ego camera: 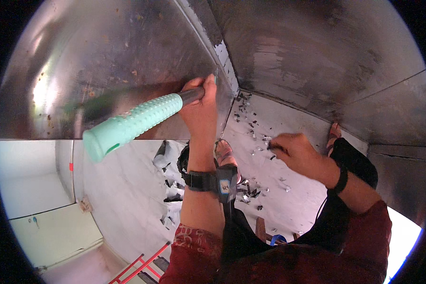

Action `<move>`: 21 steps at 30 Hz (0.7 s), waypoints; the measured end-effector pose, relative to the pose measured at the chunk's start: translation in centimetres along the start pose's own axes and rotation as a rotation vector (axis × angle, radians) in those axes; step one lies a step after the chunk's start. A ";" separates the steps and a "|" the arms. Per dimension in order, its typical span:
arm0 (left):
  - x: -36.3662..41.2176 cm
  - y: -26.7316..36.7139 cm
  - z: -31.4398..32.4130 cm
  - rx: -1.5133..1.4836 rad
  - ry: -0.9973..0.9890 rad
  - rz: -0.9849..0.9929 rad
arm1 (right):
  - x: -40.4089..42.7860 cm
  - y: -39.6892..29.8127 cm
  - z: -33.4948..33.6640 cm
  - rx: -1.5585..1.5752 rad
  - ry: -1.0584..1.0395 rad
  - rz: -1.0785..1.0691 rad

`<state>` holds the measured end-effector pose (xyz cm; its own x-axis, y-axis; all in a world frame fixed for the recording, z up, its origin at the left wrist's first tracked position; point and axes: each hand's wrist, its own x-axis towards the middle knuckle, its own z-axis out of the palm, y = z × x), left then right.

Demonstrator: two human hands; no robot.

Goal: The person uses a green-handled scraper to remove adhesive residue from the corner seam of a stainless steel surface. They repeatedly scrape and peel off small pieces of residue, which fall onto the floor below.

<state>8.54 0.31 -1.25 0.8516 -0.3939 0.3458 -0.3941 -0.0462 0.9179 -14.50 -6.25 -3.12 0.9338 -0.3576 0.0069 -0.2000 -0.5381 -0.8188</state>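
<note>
My left hand [202,96] grips the metal shaft of a tool with a textured mint-green handle [138,119]. The tool's working end is hidden behind the fingers, close to the edge of a stained metal panel [110,64]. Beside that edge runs a narrow strip with a peeling white patch [227,60]. To the right, my right hand [291,152] hovers over the littered floor with its fingers curled; whether something small is pinched there cannot be made out.
Black and silvery scraps [248,193] lie on the pale floor around my feet. Another metal panel [305,64] rises at the right. A red metal frame [142,264] stands at lower left, near a pale cabinet [56,238]. A wooden stool or frame [261,229] is behind my legs.
</note>
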 end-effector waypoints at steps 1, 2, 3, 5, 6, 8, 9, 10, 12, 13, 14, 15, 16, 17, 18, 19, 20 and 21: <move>-0.2 -0.1 0.2 -0.021 -0.004 -0.041 | -1.1 0.1 0.1 0.028 0.013 -0.034; -0.2 -0.1 0.2 -0.048 0.001 -0.057 | -1.6 0.2 0.3 -0.002 0.043 -0.067; -0.3 -0.2 0.2 -0.046 -0.029 -0.115 | -2.0 0.7 0.7 -0.022 0.072 -0.089; -0.1 -0.4 0.0 -0.012 -0.021 -0.022 | -1.8 1.4 1.7 -0.067 0.062 -0.134; 0.0 -0.5 -0.1 0.016 -0.029 0.000 | -1.6 2.0 1.9 -0.097 0.024 -0.174; 0.0 -0.6 -0.2 0.033 0.008 0.052 | -1.5 3.5 2.1 -0.215 -0.087 -0.225; -0.1 -0.3 -0.1 0.045 0.019 0.085 | -1.7 4.2 2.0 -0.296 -0.150 -0.235; 0.0 0.0 0.0 0.057 0.045 0.092 | -1.8 5.0 1.8 -0.381 -0.188 -0.270; 0.6 1.2 0.5 0.100 0.086 0.037 | -2.2 6.5 1.0 -0.410 -0.215 -0.276; 1.1 2.1 0.6 0.102 0.020 0.133 | -2.6 7.0 0.9 -0.439 -0.274 -0.262; 2.1 3.0 0.6 0.126 -0.049 0.151 | -2.9 7.4 0.7 -0.451 -0.245 -0.275; 3.2 4.1 0.7 0.152 -0.106 0.152 | -3.2 7.7 0.4 -0.483 -0.261 -0.259; 4.6 5.1 0.6 0.251 -0.191 0.232 | -3.4 7.8 0.2 -0.525 -0.290 -0.240; 5.8 6.0 0.6 0.351 -0.263 0.300 | -3.7 7.8 -0.1 -0.535 -0.296 -0.236; 6.7 6.6 0.9 0.264 -0.253 0.273 | -4.0 7.7 -0.3 -0.552 -0.316 -0.225; 7.5 7.2 1.0 0.295 -0.274 0.272 | -4.2 7.5 -0.6 -0.569 -0.332 -0.215; 8.2 7.9 1.2 0.326 -0.295 0.268 | -4.3 7.2 -0.8 -0.543 -0.297 -0.234; 8.7 8.3 1.3 0.357 -0.314 0.263 | -4.4 6.9 -1.0 -0.518 -0.264 -0.253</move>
<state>12.23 -4.74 9.14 0.5857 -0.6873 0.4296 -0.7193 -0.1965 0.6663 -20.30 -9.13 -8.23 0.9995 -0.0061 -0.0323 -0.0192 -0.9047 -0.4255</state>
